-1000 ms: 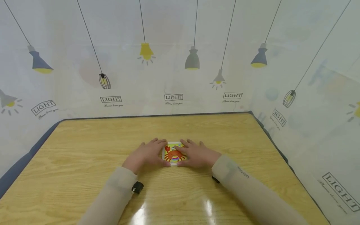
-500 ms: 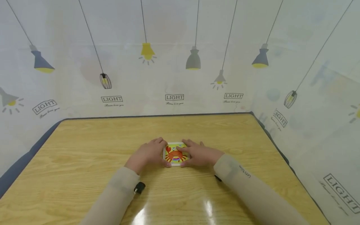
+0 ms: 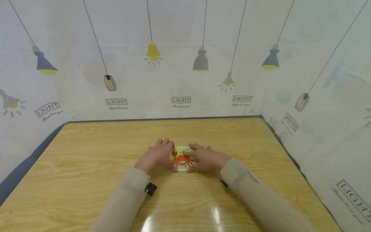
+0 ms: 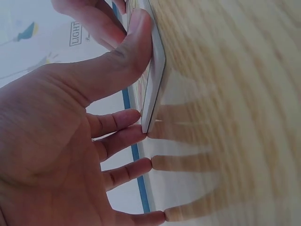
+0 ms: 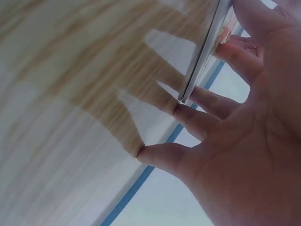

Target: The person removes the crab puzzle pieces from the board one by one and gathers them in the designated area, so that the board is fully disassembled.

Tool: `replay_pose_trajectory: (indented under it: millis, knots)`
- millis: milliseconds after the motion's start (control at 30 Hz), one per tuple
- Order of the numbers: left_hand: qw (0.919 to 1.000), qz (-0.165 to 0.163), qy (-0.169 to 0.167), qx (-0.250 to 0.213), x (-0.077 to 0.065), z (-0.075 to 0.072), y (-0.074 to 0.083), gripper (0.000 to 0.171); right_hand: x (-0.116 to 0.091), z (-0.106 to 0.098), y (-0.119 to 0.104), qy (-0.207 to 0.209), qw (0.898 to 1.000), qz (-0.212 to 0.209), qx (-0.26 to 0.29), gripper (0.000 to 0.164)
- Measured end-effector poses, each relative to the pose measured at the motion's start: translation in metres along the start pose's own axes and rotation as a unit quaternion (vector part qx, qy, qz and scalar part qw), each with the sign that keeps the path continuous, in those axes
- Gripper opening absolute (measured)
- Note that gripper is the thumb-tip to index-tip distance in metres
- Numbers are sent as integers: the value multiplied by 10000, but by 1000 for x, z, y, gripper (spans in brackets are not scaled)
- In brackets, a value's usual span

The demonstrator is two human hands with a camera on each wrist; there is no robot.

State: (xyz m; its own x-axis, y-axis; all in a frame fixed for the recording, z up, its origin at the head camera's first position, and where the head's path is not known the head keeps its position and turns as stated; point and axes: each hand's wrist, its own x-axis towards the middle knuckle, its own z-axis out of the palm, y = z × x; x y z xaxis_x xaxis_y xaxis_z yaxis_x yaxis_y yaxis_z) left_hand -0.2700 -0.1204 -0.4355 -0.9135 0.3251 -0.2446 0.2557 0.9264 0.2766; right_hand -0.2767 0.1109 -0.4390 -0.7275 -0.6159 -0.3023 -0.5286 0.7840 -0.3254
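Note:
A small square crab picture board [image 3: 181, 160] with a white border and a red crab on yellow lies on the wooden table, framed by both hands. My left hand [image 3: 157, 155] is at its left side, thumb on the near-left part and fingertips around the far-left corner. In the left wrist view, the left thumb [image 4: 139, 44] rests on the board's top, while several straight, spread fingertips touch the table. From the right, my right hand [image 3: 210, 159] lays its index finger over the crab and its thumb at the near edge. Its other fingers reach the far-right corner and tabletop.
The glossy wooden table [image 3: 95, 145] has a dark blue edge strip [image 3: 127, 120] along its back and sides. Behind it stands a white wall covering [image 3: 139, 83] printed with hanging lamps. Black wrist cameras, one of them a small box [image 3: 150, 189], sit at both cuffs.
My left hand and forearm have shifted slightly right and its fingers rise a little more. The board is nearly in place, and the right hand has hardly moved; the head view drifts slightly.

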Motion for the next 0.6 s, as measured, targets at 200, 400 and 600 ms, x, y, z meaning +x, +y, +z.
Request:
replay_pose_trajectory:
  millis: [200,400,600]
  knots:
    - [9999,-16,-116,19,5,-1,1,94,-2,-1,1,61,9999,-104,37,78]
    - [9997,-120,-231,-10,7,-4,2,98,-1,0,2,25,9999,-136,52,79]
    - [9993,-137,-324,-112,6,-7,4,95,-1,0,2,-31,10000,-58,-32,79]
